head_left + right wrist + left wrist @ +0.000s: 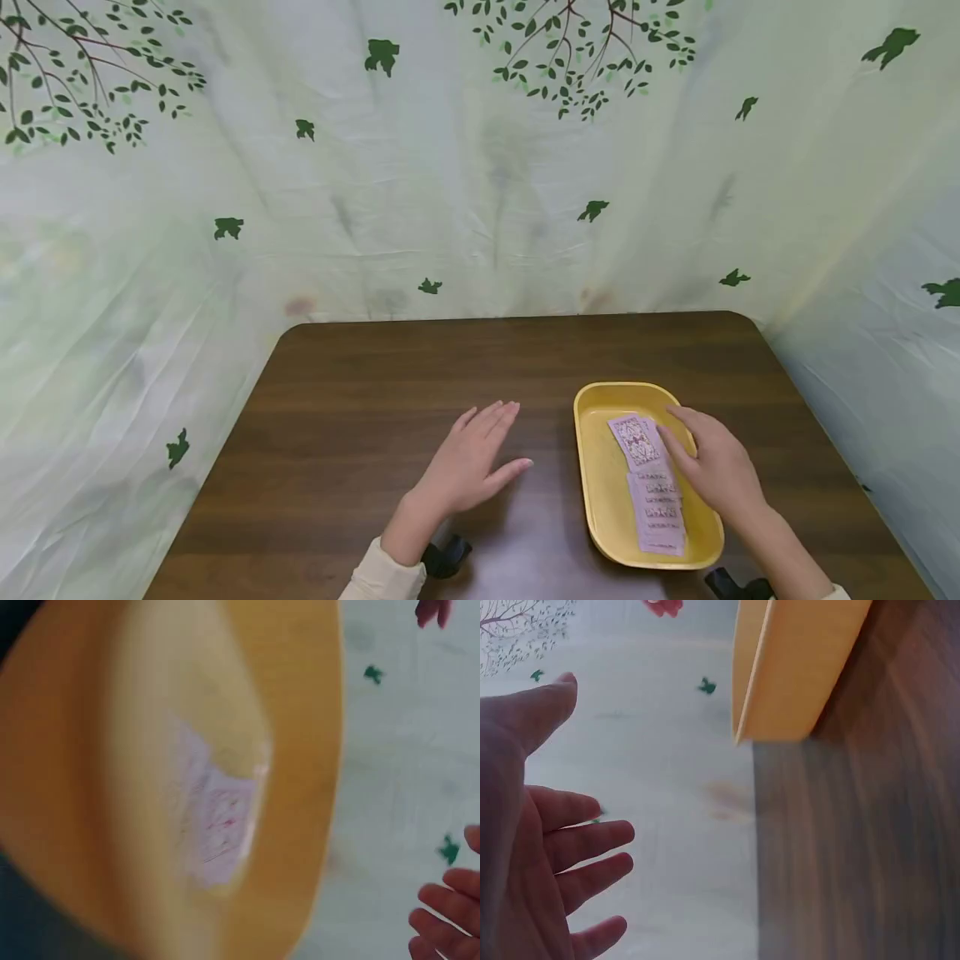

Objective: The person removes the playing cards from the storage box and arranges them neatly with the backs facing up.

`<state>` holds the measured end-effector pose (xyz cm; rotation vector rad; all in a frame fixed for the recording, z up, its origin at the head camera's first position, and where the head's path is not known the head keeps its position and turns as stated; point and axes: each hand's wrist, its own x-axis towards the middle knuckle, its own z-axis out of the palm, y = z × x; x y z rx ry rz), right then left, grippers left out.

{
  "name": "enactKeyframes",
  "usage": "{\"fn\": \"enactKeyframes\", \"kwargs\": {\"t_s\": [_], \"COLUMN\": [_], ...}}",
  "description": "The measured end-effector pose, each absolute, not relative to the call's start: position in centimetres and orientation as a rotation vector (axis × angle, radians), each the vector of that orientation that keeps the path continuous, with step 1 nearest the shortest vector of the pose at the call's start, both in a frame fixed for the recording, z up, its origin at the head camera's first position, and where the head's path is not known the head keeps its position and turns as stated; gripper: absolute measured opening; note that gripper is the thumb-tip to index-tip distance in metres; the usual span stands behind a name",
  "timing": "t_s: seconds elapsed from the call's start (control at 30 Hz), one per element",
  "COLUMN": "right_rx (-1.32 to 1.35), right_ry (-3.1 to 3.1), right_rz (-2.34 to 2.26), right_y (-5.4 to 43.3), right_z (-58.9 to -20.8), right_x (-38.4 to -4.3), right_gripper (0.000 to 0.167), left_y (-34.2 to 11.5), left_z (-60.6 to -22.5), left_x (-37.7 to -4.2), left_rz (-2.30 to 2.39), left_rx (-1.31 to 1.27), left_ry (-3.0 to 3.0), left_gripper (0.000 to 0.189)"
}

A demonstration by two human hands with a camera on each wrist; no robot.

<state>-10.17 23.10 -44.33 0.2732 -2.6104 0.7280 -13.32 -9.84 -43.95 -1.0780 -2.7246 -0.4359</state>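
Observation:
A yellow tray [592,500] lies on the right part of the brown table, with lilac printed cards [660,512] in it. The upper card bears a dense dark pattern, and the lower ones show rows of small marks. My right hand [712,467] hovers at the tray's right rim, fingers extended over the inside beside the cards; it holds nothing. Whether it touches the rim I cannot tell. Left of the tray, my left hand [476,458] is held over the table, fingers straight and thumb spread. The left wrist view shows its palm side [562,855] with nothing in it.
The brown wooden table [420,358] has rounded far corners. Behind and around it hangs a pale cloth [465,167] printed with branches and green birds. Dark wrist mounts [446,557] sit below both wrists. In the right wrist view the tray wall [300,750] looms close and blurred.

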Motion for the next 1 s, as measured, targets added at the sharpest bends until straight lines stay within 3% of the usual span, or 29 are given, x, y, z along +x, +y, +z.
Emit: {"fn": "enactKeyframes", "kwargs": {"t_s": [0.23,0.43,1.0], "right_rx": [-0.097,-0.218,-0.24], "right_ry": [-2.625,-2.706,-2.68], "right_rz": [0.842,1.049,1.068], "right_y": [25.8,26.2,25.7], "right_z": [-47.2,-48.8,-50.9], "right_x": [-8.7,-8.2,-7.7], "right_gripper": [0.042,0.055,0.036], "left_y": [-5.3,-0.3,7.4], "left_z": [-45.6,-47.1,-48.6], "left_x": [-14.6,-16.1,-17.8], "left_rz": [-0.513,-0.612,-0.123], "left_rx": [-1.29,-1.348,-1.28], "left_ry": [-2.686,-2.701,-2.979], "left_gripper": [0.079,0.077,0.072]}}
